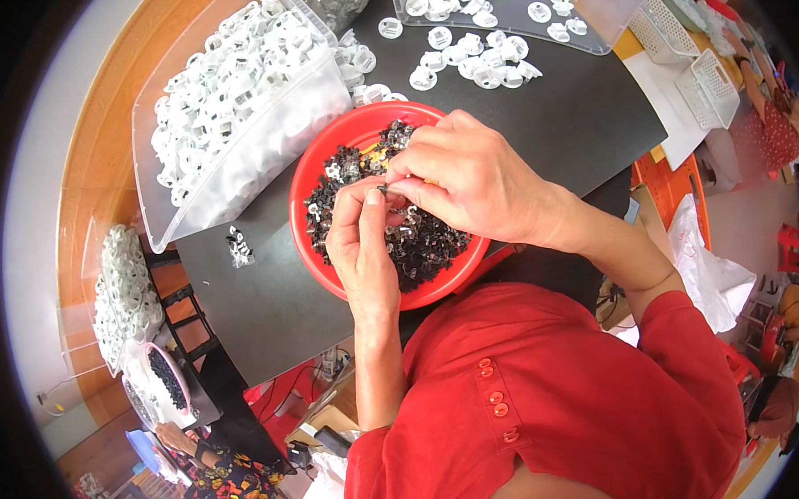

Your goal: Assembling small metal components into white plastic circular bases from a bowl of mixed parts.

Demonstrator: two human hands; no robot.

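A black mat [536, 119] covers the worktable, with wood showing at its far-left edge. On the mat sits a red bowl [312, 177] holding a heap of small black parts [426, 244]. Both hands work directly above this bowl. The left hand [363, 242] has its thumb and forefinger pressed together on a tiny black piece [383, 189] at the fingertips. The right hand [468, 180] curls over from the other side, its fingertips pinching the same piece. The piece appears light and stiff, likely hard plastic, and small enough to slip out easily; it is best held by its edges between the pads of thumb and forefinger, as shown. To the left stands a clear bin [235, 158] filled with white rings [223, 88]. More loose white rings [476, 59] lie scattered on the mat beyond the bowl, near a clear tray [603, 13].
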